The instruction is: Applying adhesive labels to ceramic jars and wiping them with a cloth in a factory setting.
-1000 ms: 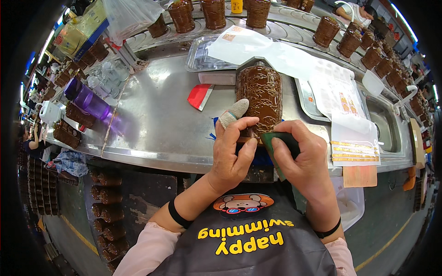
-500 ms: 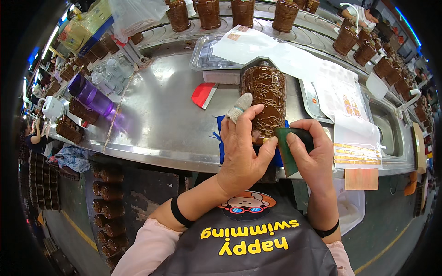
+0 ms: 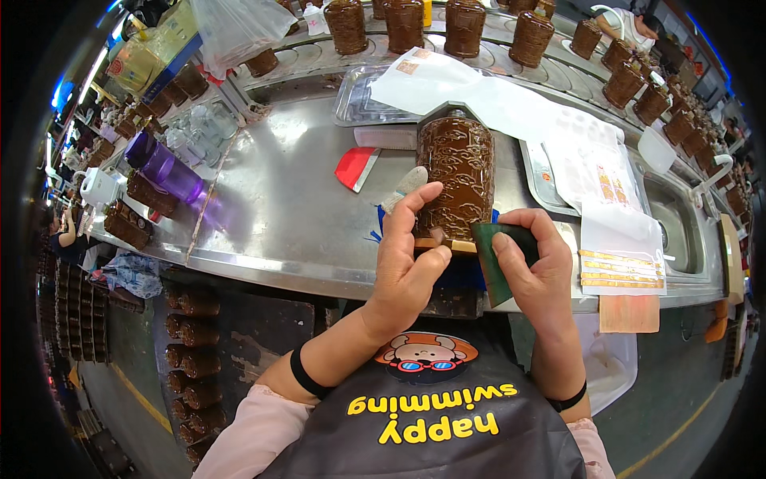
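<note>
A brown glazed bottle (image 3: 456,172) with raised patterning lies on its side, its base end toward me. A gold band (image 3: 459,246) runs across that end, over blue cloth (image 3: 471,275). My left hand (image 3: 405,267) is open at the bottle's left side. Its thumb touches the band's left part, its index finger stretches along the bottle, and another finger wears a grey fabric sleeve (image 3: 405,187). Between thumb and fingers, my right hand (image 3: 538,271) grips a thin dark green scraper (image 3: 493,267), its edge close to the band's right end.
A red-and-white scraper (image 3: 357,168) lies on the steel table (image 3: 295,176). Rightward are white transfer sheets (image 3: 618,231) with gold strips, and a sink (image 3: 674,219). At left stands a purple water bottle (image 3: 163,166). Brown bottles (image 3: 465,28) line the conveyor behind.
My left hand has shifted left and turned, uncovering more of the gold band. The right hand has barely moved with the scraper. Bottles on the conveyor have travelled right.
</note>
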The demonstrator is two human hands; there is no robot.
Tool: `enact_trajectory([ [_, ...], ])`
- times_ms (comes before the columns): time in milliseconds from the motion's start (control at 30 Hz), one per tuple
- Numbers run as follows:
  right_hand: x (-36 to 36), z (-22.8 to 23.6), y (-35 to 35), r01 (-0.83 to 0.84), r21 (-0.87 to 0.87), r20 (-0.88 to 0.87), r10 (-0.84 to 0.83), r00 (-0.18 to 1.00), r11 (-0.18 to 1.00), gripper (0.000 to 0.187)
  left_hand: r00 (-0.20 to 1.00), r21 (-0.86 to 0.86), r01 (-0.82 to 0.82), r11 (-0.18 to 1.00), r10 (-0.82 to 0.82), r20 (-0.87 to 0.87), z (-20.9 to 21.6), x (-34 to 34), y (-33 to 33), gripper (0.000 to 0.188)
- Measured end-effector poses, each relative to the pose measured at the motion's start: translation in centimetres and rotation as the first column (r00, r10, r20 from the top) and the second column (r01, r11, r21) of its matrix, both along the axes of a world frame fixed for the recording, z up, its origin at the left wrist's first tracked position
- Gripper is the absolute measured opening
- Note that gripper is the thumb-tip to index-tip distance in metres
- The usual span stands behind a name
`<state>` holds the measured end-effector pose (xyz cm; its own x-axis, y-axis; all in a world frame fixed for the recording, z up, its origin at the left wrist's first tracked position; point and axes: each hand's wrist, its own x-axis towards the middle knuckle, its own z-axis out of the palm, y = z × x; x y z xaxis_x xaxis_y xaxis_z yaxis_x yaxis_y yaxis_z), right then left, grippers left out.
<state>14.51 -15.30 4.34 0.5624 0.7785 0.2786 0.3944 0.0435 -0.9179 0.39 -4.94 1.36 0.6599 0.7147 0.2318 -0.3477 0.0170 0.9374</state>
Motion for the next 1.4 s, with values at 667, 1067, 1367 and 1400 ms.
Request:
enact_trajectory([
  [667,-0.3,0.6,-1.3,-0.02,0.056,0.014,0.019,1.0,0.998,0.017,0.998,0.135,-0.047,0.99,0.053,-0.043,-0.6,0.0,0.1,0.061],
  [1067,-0.3,0.3,-1.3,-0.077,0.05,0.033,0.076,0.997,0.996,0.019,0.992,0.198,-0.034,0.98,0.057,-0.112,-0.1,-0.1,0.3,0.062],
  [1367,-0.5,1.1,-0.7,-0.132,-0.017,0.101,0.133,0.986,0.991,0.018,0.981,0.301,-0.014,0.954,0.072,-0.182,-0.2,-0.1,0.6,0.063],
  [1400,-0.4,1.2,-0.6,-0.141,-0.031,0.095,0.144,0.985,0.989,0.018,0.981,0.303,-0.012,0.953,0.069,-0.179,-0.2,-0.2,0.6,0.063],
])
